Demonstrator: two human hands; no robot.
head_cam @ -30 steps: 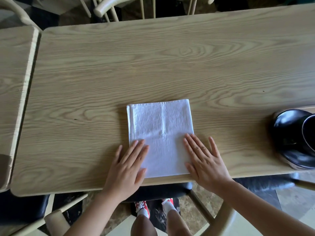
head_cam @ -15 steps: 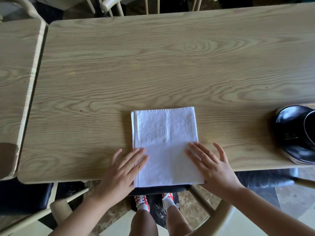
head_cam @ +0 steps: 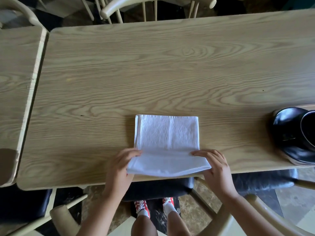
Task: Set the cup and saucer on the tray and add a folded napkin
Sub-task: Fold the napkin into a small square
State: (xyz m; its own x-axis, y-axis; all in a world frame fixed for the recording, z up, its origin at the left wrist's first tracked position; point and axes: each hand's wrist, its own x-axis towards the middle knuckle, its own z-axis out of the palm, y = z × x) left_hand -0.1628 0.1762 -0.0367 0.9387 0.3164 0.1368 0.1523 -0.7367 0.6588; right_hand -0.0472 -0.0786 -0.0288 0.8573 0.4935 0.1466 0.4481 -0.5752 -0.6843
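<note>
A white folded napkin point(head_cam: 167, 133) lies on the wooden table point(head_cam: 153, 74) near its front edge. Its near part is lifted off the wood and curls upward. My left hand point(head_cam: 121, 167) pinches the near left corner and my right hand point(head_cam: 214, 165) pinches the near right corner. A black cup point(head_cam: 308, 128) stands on a black saucer point(head_cam: 288, 133) at the far right, partly cut off by the frame edge. A light rim shows under the saucer; I cannot tell if it is the tray.
A second wooden table point(head_cam: 17, 82) adjoins on the left with a narrow gap. Pale wooden chairs point(head_cam: 153, 4) stand behind the table, and another chair with a dark seat point(head_cam: 158, 188) sits under the front edge by my legs.
Both hands went from lying flat on the napkin to gripping its near corners, and the near edge has risen off the table.
</note>
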